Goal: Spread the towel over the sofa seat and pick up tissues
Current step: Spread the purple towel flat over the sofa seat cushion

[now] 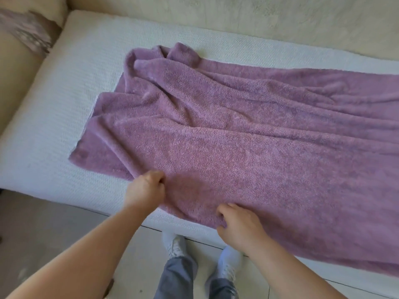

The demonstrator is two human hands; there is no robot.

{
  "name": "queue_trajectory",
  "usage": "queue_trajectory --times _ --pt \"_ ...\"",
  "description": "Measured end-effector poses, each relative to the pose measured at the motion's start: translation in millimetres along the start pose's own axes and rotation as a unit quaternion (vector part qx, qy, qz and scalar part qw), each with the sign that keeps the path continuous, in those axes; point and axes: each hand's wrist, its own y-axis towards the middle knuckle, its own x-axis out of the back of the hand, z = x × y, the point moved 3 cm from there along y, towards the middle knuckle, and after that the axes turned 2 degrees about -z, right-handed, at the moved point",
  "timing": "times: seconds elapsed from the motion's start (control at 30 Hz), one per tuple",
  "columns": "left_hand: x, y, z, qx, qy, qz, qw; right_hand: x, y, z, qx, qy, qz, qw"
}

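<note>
Item: purple terry towel [248, 130], lying rumpled across the white sofa seat [54, 117]. Hands: left hand [145, 188] clenched on the towel's near edge; right hand [239, 227] grasping the same edge nearby.

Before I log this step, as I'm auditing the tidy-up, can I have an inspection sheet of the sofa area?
Surface: sofa seat, white textured cover, showing left of the towel.
Job's things: purple towel lies wrinkled across the seat, its far left corner bunched; tissues, nothing seen.
Clutter: patterned cloth draped at the sofa's left end.
Grips: left grip and right grip both pinch the towel's near edge.
Cables: nothing seen.
Surroundings: beige backrest, tiled floor, person's shoes.
</note>
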Motion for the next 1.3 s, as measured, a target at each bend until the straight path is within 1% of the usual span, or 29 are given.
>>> queue_trajectory --times 0.03,0.07,0.13,0.2,0.27,0.37,0.47,0.53,0.6,0.67,0.7,0.73,0.77,0.8,0.83,0.87,0.9,0.93,0.97,1.03,1.1,1.17,1.2,1.23,1.3 --pt "11 5 24 0.065 -0.045 -0.052 0.996 3 8 9 0.009 0.001 0.0 1.0" --pt "20 9 45 0.12 -0.071 -0.078 0.987 8 15 18 0.017 0.003 -0.003 1.0" --pt "31 19 88 0.204 -0.084 -0.1 0.97 20 33 43 0.032 0.009 -0.015 0.999" --pt "40 29 121 0.254 -0.087 -0.11 0.957 30 53 74 0.059 0.025 -0.033 0.997" --pt "48 41 151 0.276 -0.081 -0.1 0.952 34 77 113 0.088 0.029 -0.041 0.995" --pt "59 59 182 0.281 -0.078 -0.071 0.954 28 112 178 0.14 0.026 -0.032 0.989" --pt "70 80 208 0.299 -0.123 -0.076 0.943 14 143 239 0.178 -0.003 -0.022 0.984" --pt "73 94 219 0.328 -0.162 -0.037 0.93 -1 162 263 0.164 -0.09 -0.015 0.982" --pt "71 105 219 0.307 -0.161 0.007 0.938 -9 177 275 0.133 -0.177 -0.016 0.975" --pt "71 113 218 0.275 -0.178 0.013 0.945 -9 189 286 0.114 -0.216 -0.009 0.97" --pt "72 115 225 0.271 -0.208 0.012 0.94 -9 193 293 0.115 -0.188 0.013 0.975" --pt "74 116 237 0.275 -0.241 0.015 0.931 -10 198 303 0.114 -0.13 0.044 0.984" --pt "75 114 249 0.281 -0.261 0.027 0.923 -12 200 311 0.102 -0.051 0.097 0.989" --pt "75 111 263 0.282 -0.262 0.052 0.921 -15 201 319 0.073 0.028 0.159 0.984" --pt "75 106 277 0.28 -0.237 0.082 0.927 -19 201 324 0.034 0.12 0.226 0.966" --pt "73 99 289 0.275 -0.196 0.108 0.935 -26 201 326 0.001 0.182 0.275 0.944" --pt "73 93 299 0.271 -0.149 0.112 0.944 -31 205 325 -0.006 0.194 0.285 0.939" --pt "74 88 304 0.27 -0.114 0.097 0.951 -31 212 321 -0.004 0.187 0.269 0.945" --pt "75 85 305 0.27 -0.101 0.072 0.955 -27 220 315 -0.003 0.179 0.239 0.954" --pt "78 84 301 0.27 -0.111 0.019 0.956 -8 240 303 -0.009 0.177 0.153 0.972" --pt "80 85 291 0.26 -0.126 0.002 0.957 20 258 292 -0.014 0.172 0.058 0.983" --pt "77 85 275 0.236 -0.111 0.033 0.965 50 272 280 -0.021 0.132 -0.017 0.991" --pt "74 84 268 0.228 -0.093 0.057 0.967 62 278 275 -0.022 0.107 -0.039 0.993" --pt "70 82 263 0.232 -0.082 0.078 0.966 71 282 270 -0.024 0.08 -0.045 0.995" --pt "64 78 259 0.259 -0.09 0.109 0.956 81 284 264 -0.028 0.033 -0.03 0.999"
